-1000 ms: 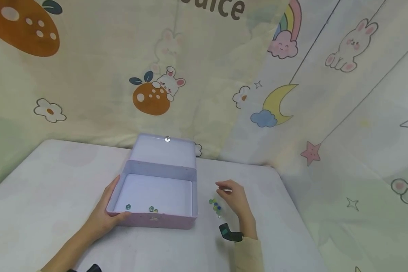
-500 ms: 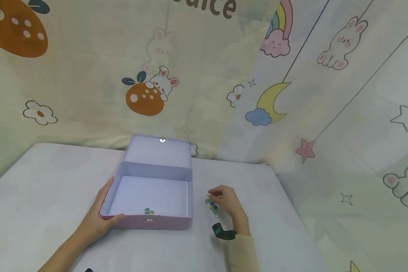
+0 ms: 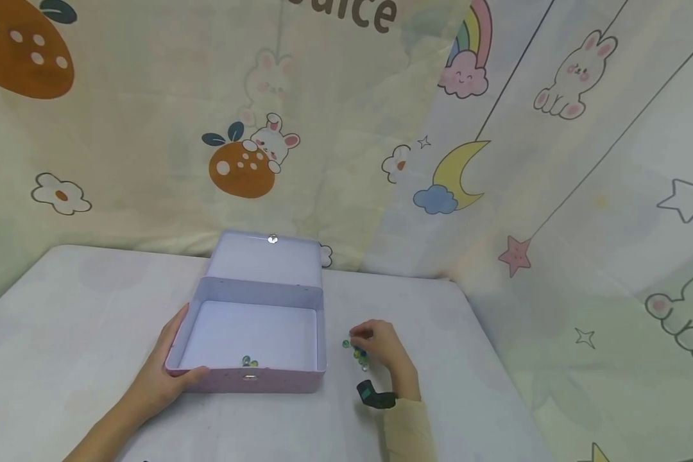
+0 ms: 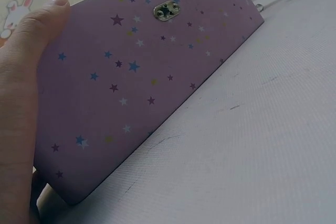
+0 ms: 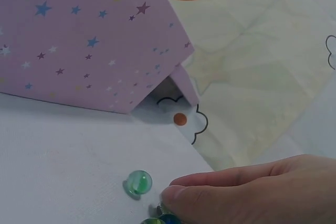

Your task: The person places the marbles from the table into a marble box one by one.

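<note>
An open lilac tin box [image 3: 248, 327] with a star print and a front clasp stands on the table. My left hand [image 3: 160, 372] grips its front left corner, the thumb [image 4: 39, 24] lying on the front wall. A few glass marbles [image 3: 246, 361] lie inside against the front wall. To the right of the box, my right hand [image 3: 384, 346] reaches down over several green, blue and yellow marbles [image 3: 364, 367], fingertips at the pile. One green marble [image 5: 139, 182] lies apart, just left of the fingertips. Whether a marble is pinched is hidden by the thumb.
The box's hinged lid [image 3: 265, 258] leans back near the table's far edge. White cloth covers the table [image 3: 439, 321]. Printed curtains [image 3: 335, 160] hang behind and to the right. A black wrist device [image 3: 375, 394] sits on the right wrist.
My right hand has lowered onto the marble pile, its fingers drawing together. In the box, a marble on the left has rolled right to the others. The left hand keeps its grip.
</note>
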`<state>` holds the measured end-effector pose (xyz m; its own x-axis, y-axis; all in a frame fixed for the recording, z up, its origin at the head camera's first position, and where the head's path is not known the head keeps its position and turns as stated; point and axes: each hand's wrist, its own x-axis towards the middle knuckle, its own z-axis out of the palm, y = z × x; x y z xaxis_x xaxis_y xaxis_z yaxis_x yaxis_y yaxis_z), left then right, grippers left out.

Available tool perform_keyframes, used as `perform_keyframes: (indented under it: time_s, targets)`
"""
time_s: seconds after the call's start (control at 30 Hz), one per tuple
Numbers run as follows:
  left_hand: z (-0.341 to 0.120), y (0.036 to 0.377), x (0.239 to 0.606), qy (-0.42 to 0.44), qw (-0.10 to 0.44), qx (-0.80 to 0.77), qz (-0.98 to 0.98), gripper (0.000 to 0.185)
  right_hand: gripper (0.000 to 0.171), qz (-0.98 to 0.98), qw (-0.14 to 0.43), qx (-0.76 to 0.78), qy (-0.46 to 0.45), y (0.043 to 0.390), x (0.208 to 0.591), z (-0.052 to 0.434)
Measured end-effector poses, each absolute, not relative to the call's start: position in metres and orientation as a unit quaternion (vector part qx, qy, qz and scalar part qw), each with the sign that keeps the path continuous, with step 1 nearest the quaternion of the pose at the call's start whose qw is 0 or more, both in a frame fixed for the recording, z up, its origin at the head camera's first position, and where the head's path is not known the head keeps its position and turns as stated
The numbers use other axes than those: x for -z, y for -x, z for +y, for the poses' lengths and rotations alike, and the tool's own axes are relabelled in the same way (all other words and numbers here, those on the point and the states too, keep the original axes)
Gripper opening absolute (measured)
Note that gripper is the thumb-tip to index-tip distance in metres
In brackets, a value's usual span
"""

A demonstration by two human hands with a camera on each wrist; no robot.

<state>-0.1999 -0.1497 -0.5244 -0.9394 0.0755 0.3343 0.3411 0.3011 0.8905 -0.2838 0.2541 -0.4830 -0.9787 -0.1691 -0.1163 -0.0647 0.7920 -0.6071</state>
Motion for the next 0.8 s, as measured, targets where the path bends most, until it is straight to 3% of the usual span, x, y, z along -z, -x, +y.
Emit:
perform_keyframes:
  time_s: [0.8]
  targets:
    - [-0.1522,0.2025,0.5285,0.124,0.102,0.584,-0.795,0.109,0.012,0.951,0.073,0.297,0.052,0.2861,0.4861,0.2608]
